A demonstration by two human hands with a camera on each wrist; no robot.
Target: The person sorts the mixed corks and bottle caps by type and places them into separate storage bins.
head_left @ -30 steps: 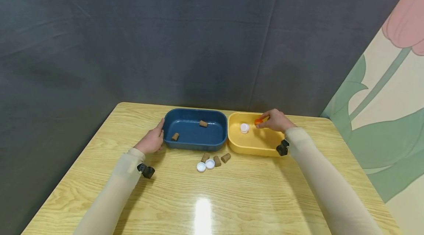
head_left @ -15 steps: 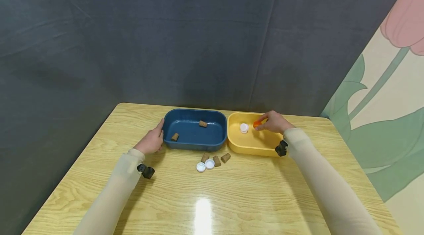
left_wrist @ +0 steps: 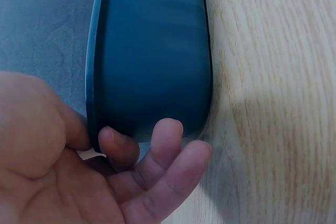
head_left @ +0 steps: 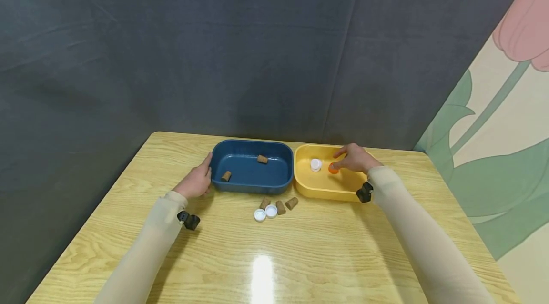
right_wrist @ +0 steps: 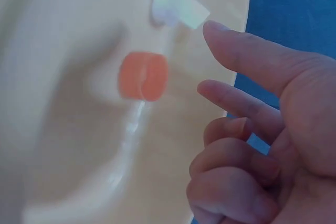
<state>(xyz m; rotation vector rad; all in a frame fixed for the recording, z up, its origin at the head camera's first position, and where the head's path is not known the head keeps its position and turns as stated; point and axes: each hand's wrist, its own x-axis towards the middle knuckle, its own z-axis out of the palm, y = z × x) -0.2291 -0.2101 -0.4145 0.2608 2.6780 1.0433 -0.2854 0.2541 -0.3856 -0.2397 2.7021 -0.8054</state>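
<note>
My left hand point(head_left: 195, 182) holds the left end of a blue bin point(head_left: 250, 176). The left wrist view shows the thumb passing over the rim and curled fingers against the outer wall. Over a yellow bin point(head_left: 321, 182), my right hand point(head_left: 355, 157) has its thumb and forefinger spread, the other fingers bent, nothing between them. An orange bottle cap point(right_wrist: 143, 76) lies on the yellow floor just off those fingertips. Beside it are white bottle caps point(right_wrist: 176, 9), one leaning on another. Two corks, one near the back point(head_left: 262, 159) and one front left point(head_left: 226, 176), lie in the blue bin.
In front of the bins, three corks point(head_left: 280, 207) and two white caps point(head_left: 265, 213) lie on the wooden table point(head_left: 214, 256). The bins stand side by side near the back edge. A dark curtain point(head_left: 240, 56) hangs behind; a flower-painted panel point(head_left: 502, 151) is at right.
My right thumb and forefinger have let go of the orange cap, which now lies on the yellow bin's floor, a little nearer the front. My left hand stays in place.
</note>
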